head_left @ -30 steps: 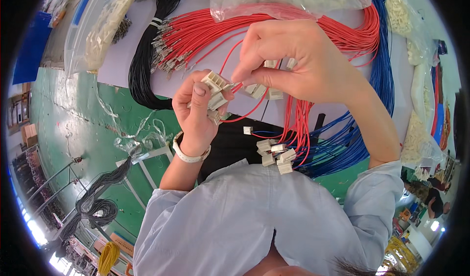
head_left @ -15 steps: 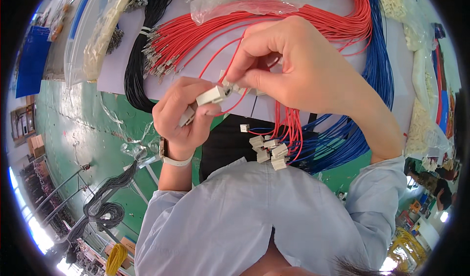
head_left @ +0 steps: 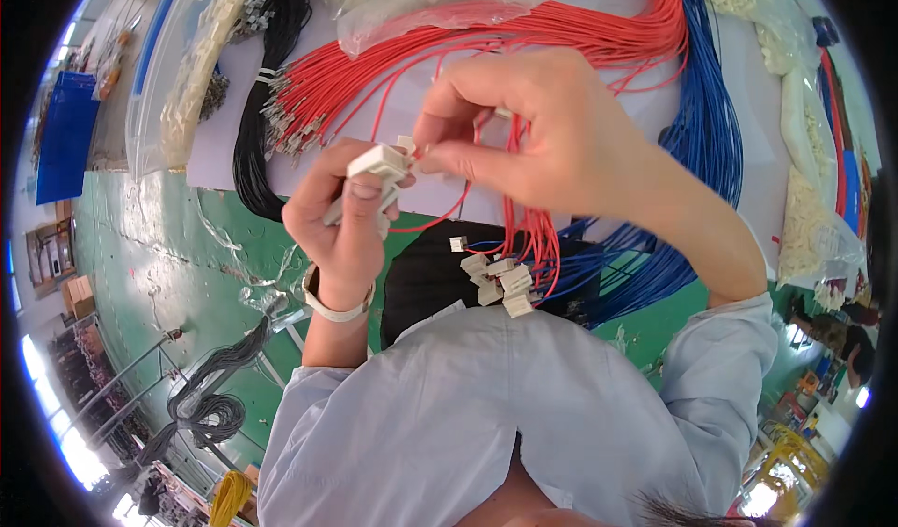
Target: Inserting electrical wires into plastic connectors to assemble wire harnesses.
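I am holding the small white plastic connector housing (head_left: 376, 164) pinched in my left hand (head_left: 344, 228), now raised higher than a moment ago. My right hand (head_left: 524, 129) is pinching a thin red wire (head_left: 440, 220) at the housing, bunched red leads (head_left: 524, 237) trailing beneath.

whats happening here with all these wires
A person in a light blue shirt is working with both hands above a bench. The left hand pinches a small white plastic connector housing. The right hand holds a thin red wire with its fingertips right at the housing. A cluster of white connectors already on red wires hangs below the right hand. Bundles of red wires, blue wires and black wires lie on the bench behind.
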`<state>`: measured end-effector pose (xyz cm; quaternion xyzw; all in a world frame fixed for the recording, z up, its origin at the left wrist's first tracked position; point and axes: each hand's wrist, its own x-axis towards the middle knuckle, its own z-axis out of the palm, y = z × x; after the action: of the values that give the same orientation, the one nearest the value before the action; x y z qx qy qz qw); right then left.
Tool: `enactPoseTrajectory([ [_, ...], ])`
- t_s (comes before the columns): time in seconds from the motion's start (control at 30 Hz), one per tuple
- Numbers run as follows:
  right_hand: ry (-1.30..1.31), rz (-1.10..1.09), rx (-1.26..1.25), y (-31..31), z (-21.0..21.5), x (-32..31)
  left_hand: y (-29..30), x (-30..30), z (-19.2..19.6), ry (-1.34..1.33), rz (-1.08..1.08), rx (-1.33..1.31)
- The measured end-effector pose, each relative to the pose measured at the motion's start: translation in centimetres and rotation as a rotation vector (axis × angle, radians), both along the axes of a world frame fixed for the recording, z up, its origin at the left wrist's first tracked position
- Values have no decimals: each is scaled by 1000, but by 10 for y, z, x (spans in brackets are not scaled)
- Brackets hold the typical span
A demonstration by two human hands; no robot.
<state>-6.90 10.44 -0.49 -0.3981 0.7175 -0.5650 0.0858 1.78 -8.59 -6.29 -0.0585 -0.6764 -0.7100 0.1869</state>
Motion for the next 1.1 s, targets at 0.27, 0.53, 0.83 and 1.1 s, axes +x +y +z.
enactPoseTrajectory([
  [0.27,322,84,26,28,-13,-4,12,-2,4,52,-68,-201],
  [0.53,687,-221,18,81,1,33,35,3,13,100,-67,-130],
  [0.83,529,240,1245,135,-78,164,69,8,4,95,-434,-173],
  [1.1,578,-102,414,139,-44,154,76,20,-12,-144,-608,199],
])
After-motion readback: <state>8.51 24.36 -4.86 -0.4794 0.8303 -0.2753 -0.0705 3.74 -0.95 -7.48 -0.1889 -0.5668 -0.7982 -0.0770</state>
